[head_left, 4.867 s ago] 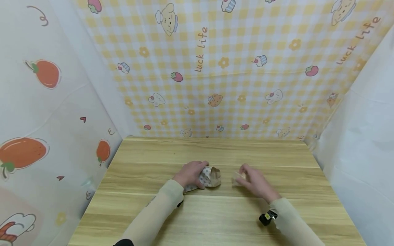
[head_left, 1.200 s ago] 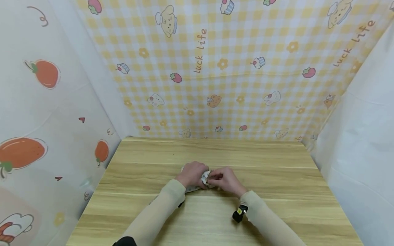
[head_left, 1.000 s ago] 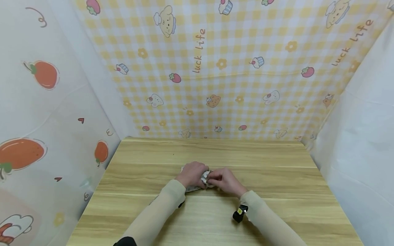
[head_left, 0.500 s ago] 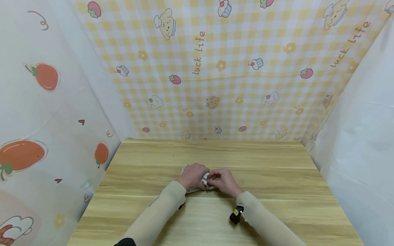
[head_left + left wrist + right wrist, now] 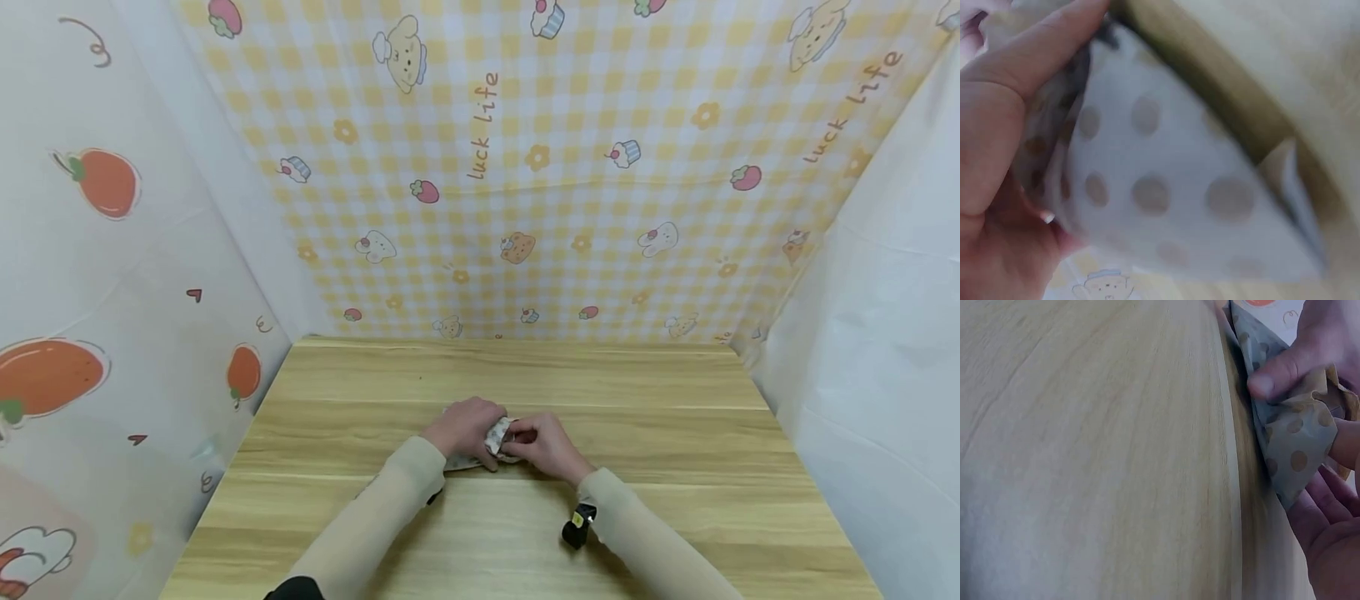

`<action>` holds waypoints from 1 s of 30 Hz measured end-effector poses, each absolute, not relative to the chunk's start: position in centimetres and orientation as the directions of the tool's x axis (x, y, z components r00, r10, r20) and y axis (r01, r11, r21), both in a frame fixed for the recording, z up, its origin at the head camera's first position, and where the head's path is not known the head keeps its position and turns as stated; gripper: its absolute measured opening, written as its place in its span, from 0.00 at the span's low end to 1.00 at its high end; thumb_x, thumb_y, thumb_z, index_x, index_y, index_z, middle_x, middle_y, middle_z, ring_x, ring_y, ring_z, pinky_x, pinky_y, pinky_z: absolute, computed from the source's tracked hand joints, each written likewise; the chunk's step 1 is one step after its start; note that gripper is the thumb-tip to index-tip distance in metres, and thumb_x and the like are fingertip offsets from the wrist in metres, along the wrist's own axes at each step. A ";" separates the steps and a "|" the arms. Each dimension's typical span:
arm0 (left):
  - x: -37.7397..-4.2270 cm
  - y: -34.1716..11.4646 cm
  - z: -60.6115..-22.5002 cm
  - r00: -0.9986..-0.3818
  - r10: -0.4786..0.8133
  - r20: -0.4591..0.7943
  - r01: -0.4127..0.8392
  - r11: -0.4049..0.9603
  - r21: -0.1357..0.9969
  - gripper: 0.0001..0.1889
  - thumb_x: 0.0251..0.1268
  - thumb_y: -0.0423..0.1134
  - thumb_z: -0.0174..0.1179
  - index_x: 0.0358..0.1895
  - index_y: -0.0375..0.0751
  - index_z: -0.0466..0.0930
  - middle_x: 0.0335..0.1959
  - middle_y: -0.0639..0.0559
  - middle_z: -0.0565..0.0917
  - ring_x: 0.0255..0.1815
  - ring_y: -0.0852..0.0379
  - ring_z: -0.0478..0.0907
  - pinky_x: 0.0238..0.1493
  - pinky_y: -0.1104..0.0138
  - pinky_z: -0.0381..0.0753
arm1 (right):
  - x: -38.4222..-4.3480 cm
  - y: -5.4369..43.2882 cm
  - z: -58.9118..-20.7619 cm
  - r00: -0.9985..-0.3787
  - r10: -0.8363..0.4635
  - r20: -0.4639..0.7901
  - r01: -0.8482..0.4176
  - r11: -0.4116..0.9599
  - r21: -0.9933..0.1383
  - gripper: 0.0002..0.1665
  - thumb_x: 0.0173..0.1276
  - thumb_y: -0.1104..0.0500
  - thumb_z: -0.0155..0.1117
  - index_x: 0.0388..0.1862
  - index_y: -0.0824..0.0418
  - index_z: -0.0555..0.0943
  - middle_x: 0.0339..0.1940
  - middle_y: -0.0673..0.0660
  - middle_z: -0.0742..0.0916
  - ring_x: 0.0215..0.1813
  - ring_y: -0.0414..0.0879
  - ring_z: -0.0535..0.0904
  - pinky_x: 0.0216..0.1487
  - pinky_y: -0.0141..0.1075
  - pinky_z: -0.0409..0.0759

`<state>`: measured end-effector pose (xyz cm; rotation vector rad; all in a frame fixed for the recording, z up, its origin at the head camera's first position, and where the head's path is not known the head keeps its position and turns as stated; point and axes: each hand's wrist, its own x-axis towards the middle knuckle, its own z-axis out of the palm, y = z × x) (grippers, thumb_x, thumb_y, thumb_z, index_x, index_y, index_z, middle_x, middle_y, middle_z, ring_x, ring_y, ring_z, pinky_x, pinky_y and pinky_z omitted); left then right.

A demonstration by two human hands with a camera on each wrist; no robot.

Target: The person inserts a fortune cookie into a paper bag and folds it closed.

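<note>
A yellow-and-white gingham backdrop (image 5: 570,108) printed with cupcakes (image 5: 626,153), strawberries (image 5: 746,177) and the words "luck life" (image 5: 483,125) rises behind a light wood-grain tabletop (image 5: 637,379). At left hangs a white fruit-print sheet (image 5: 180,275) bearing orange fruits (image 5: 111,185) and small red hearts (image 5: 195,294), while a creased white sheet (image 5: 885,283) lines the tabletop's right side.

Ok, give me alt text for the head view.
A person's left hand grips a spotted paper bag over a wood-grain table, the right hand at its mouth. A yellow-checked cartoon backdrop hangs behind.
</note>
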<state>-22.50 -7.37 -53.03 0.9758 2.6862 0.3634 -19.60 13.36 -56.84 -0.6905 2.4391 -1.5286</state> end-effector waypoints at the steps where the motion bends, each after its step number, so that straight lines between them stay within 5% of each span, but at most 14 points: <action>1: -22.5 -7.5 -52.9 -0.735 0.659 -0.162 0.587 0.737 0.335 0.30 0.40 0.53 0.88 0.47 0.52 0.82 0.37 0.64 0.81 0.36 0.65 0.75 0.39 0.69 0.78 | -19.6 13.4 -56.9 -0.873 -0.478 0.094 -0.293 0.361 -0.885 0.10 0.67 0.62 0.78 0.46 0.61 0.92 0.36 0.54 0.92 0.33 0.37 0.85 0.34 0.29 0.84; 17: -22.3 -8.0 -53.0 -0.707 0.703 -0.085 0.634 0.682 0.364 0.22 0.45 0.54 0.86 0.41 0.55 0.85 0.33 0.68 0.82 0.32 0.68 0.74 0.37 0.72 0.76 | -19.2 13.1 -57.1 -0.858 -0.487 0.165 -0.355 0.329 -0.875 0.05 0.67 0.66 0.76 0.40 0.60 0.93 0.35 0.53 0.91 0.33 0.34 0.83 0.34 0.30 0.84; 22: -22.2 -7.9 -53.0 -0.705 0.705 -0.080 0.647 0.685 0.334 0.20 0.42 0.49 0.87 0.36 0.55 0.85 0.30 0.67 0.81 0.31 0.67 0.74 0.36 0.71 0.76 | -19.2 13.1 -57.2 -0.801 -0.541 0.256 -0.465 0.294 -0.835 0.05 0.66 0.66 0.77 0.38 0.58 0.94 0.36 0.52 0.92 0.38 0.36 0.85 0.39 0.31 0.86; 30: -22.3 -7.9 -53.2 -0.716 0.693 -0.090 0.643 0.703 0.304 0.18 0.44 0.47 0.86 0.32 0.57 0.83 0.26 0.69 0.78 0.28 0.66 0.71 0.32 0.72 0.74 | -18.9 13.6 -56.6 -0.732 -0.652 0.196 -0.491 0.306 -0.815 0.13 0.72 0.64 0.72 0.54 0.61 0.90 0.47 0.53 0.89 0.46 0.40 0.84 0.45 0.31 0.86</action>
